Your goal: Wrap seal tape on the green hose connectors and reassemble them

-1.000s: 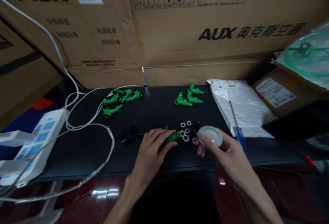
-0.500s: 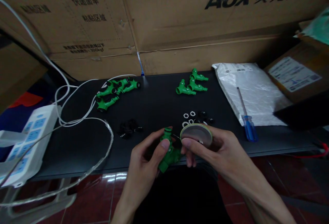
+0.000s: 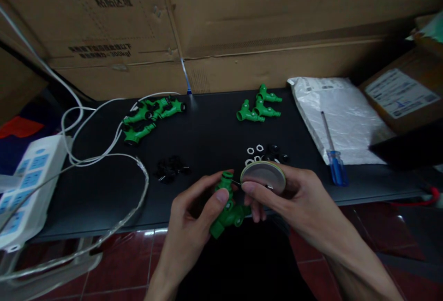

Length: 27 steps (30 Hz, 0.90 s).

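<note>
My left hand (image 3: 195,215) is closed round a green plastic Y-shaped fitting (image 3: 228,209), held up over the near edge of the black table (image 3: 207,144). My right hand (image 3: 294,197) grips a small round tin (image 3: 263,176) with a pale lid, and its thumb and forefinger pinch a thin pin-like tool that points at the fitting's top opening. Just beyond the tin, small white rings (image 3: 255,150) and black rings (image 3: 277,153) lie on the table.
Two groups of green fittings lie at the back: left (image 3: 148,114) and centre (image 3: 258,107). Small black parts (image 3: 169,172) sit mid-table. A blue-handled screwdriver (image 3: 334,158) rests on a white bag (image 3: 341,116). White cables (image 3: 100,153) and a power strip (image 3: 24,185) are at left; cardboard boxes behind.
My left hand lifted the green fitting off the table towards me. My right hand followed with the tin and brought the thin tool to the fitting's opening. The view tilted down.
</note>
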Each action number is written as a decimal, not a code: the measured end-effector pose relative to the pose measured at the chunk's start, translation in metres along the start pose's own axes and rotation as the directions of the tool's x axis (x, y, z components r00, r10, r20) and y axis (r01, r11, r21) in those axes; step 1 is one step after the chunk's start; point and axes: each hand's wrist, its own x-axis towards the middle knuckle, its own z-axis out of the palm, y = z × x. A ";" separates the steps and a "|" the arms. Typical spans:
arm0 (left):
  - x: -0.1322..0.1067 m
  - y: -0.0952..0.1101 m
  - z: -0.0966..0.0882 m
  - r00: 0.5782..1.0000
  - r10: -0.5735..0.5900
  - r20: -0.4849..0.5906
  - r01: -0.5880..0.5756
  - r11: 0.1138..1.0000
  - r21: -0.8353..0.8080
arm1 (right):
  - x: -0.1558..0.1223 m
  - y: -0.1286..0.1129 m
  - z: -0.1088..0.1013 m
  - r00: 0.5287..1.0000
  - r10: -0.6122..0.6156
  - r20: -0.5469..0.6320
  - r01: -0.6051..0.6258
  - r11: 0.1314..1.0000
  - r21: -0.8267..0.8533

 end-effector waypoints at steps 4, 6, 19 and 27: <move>0.000 0.001 -0.001 1.000 -0.007 0.013 0.007 0.999 0.033 | -0.001 -0.003 -0.002 1.000 -0.003 -0.019 0.002 0.999 -0.046; -0.002 0.001 -0.002 1.000 -0.010 0.018 0.009 0.999 0.049 | -0.003 -0.004 -0.002 0.999 -0.019 -0.035 0.016 0.996 -0.083; -0.004 0.007 0.001 0.996 0.089 0.015 -0.090 0.988 0.125 | -0.010 -0.002 0.008 0.994 -0.072 -0.083 0.063 0.992 -0.109; -0.013 -0.001 0.015 0.978 0.171 -0.121 -0.155 0.978 0.137 | -0.008 0.007 0.021 0.991 -0.054 -0.120 0.051 0.998 -0.022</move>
